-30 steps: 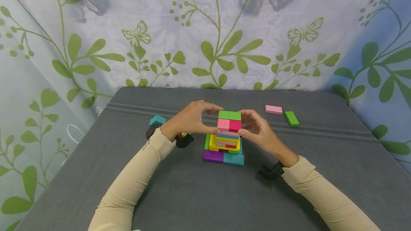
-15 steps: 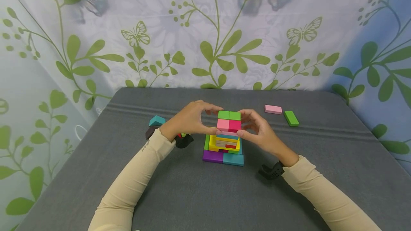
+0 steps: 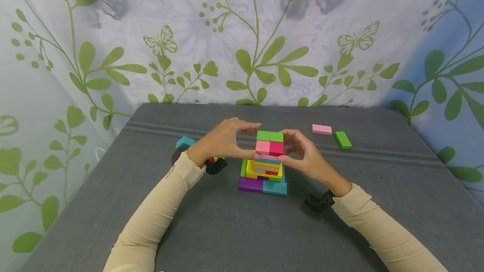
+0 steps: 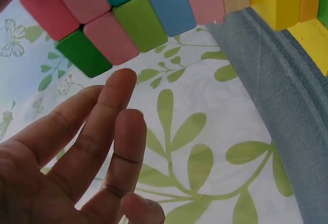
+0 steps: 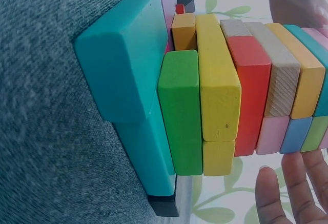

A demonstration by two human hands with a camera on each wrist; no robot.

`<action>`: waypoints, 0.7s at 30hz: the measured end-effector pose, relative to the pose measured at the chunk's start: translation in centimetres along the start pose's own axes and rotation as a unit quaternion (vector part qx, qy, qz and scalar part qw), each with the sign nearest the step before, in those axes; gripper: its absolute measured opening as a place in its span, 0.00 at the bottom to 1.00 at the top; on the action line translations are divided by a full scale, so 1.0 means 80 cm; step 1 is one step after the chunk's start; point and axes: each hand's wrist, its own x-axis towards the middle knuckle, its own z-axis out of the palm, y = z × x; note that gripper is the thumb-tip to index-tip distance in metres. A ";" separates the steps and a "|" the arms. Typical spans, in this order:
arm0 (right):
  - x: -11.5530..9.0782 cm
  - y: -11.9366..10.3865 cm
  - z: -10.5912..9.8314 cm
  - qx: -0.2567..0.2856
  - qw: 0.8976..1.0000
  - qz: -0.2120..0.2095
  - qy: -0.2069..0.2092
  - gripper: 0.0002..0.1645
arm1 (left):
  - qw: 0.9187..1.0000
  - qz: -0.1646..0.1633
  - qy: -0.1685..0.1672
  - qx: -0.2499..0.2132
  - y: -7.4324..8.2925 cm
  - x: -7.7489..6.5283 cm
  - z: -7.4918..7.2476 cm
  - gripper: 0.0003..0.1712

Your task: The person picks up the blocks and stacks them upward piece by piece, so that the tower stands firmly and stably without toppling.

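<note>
A tower of colourful wooden blocks (image 3: 269,148) stands at mid-table, two green blocks on top and purple and teal blocks at its base. My left hand (image 3: 227,139) is beside its upper left side, fingers loosely bent and thumb near the pink layer. In the left wrist view, a small gap shows between its fingertips (image 4: 123,80) and a dark green block (image 4: 84,55). On the other side, my right hand (image 3: 306,154) has its thumb by the upper layers. Its fingers (image 5: 294,175) reach to the blue and light green blocks in the right wrist view.
A pink block (image 3: 322,129) and a green block (image 3: 343,140) lie at the back right of the grey table (image 3: 242,230). Left of the tower, a teal block (image 3: 185,142) and a dark piece sit partly hidden behind my left arm. A leaf-patterned curtain (image 3: 208,53) hangs behind.
My left fingers have drawn slightly left, away from the top of the tower. The right thumb has shifted slightly left and down. The tower stands as before.
</note>
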 end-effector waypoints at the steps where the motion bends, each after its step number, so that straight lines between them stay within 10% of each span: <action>1: 0.000 0.000 0.001 -0.001 1.000 0.001 0.000 0.34 | 1.000 0.000 -0.002 -0.005 -0.001 -0.001 -0.001 0.49; 13: 0.002 0.000 0.003 -0.009 1.000 0.016 -0.002 0.35 | 0.998 -0.030 -0.012 -0.050 -0.038 -0.037 -0.016 0.26; 21: 0.001 0.003 0.001 -0.007 1.000 0.010 -0.003 0.35 | 0.993 -0.105 -0.048 0.011 -0.070 -0.060 -0.016 0.21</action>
